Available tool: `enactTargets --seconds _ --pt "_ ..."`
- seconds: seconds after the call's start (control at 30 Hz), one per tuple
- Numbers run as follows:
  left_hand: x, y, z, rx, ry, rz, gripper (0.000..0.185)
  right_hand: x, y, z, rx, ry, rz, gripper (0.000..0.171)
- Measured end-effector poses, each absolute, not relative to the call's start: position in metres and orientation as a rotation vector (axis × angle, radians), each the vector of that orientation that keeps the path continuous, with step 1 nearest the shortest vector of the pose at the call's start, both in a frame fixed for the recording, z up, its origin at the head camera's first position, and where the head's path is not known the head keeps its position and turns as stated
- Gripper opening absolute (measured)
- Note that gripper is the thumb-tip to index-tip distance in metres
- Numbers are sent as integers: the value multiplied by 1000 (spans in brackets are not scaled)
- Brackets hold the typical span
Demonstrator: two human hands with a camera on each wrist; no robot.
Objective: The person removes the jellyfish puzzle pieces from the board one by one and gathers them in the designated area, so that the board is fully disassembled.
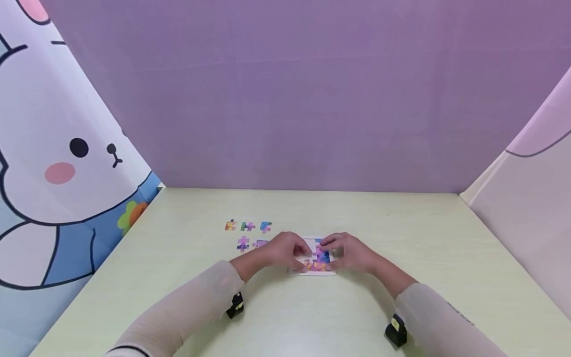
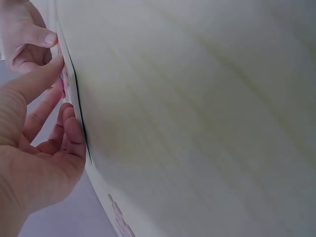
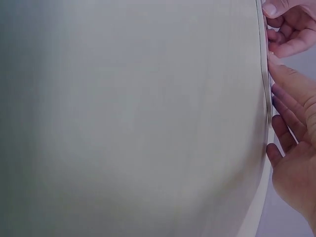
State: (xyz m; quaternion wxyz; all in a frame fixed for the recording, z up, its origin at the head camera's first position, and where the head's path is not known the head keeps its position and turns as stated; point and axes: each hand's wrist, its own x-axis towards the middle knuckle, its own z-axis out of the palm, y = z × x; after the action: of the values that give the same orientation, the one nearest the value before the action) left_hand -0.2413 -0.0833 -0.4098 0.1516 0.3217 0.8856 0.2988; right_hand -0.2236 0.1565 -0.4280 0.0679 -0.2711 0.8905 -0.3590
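Pale tabletop (image 1: 312,317) bears a partial puzzle (image 1: 322,257) (pink, blue); left hand (image 1: 283,249) and right hand (image 1: 355,254) touch it, fingers (image 3: 291,103) parted.

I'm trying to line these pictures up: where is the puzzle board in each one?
Head: puzzle board in the lower half, slightly right of centre.
Left wrist: puzzle board at upper left, nearly edge-on.
Right wrist: puzzle board, a thin strip at upper right.
Shared landmark: the left hand, at the puzzle board throughout.
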Motion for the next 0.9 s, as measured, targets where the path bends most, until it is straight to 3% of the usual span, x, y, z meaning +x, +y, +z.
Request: enactTargets --seconds 0.43,0.9 --pt "-241 -83 -410 909 2549 754 16 -223 156 -427 -820 2677 -1093 40" --pt "-235 -81 -408 891 2481 930 20 -222 157 -426 -804 2668 -1110 41"
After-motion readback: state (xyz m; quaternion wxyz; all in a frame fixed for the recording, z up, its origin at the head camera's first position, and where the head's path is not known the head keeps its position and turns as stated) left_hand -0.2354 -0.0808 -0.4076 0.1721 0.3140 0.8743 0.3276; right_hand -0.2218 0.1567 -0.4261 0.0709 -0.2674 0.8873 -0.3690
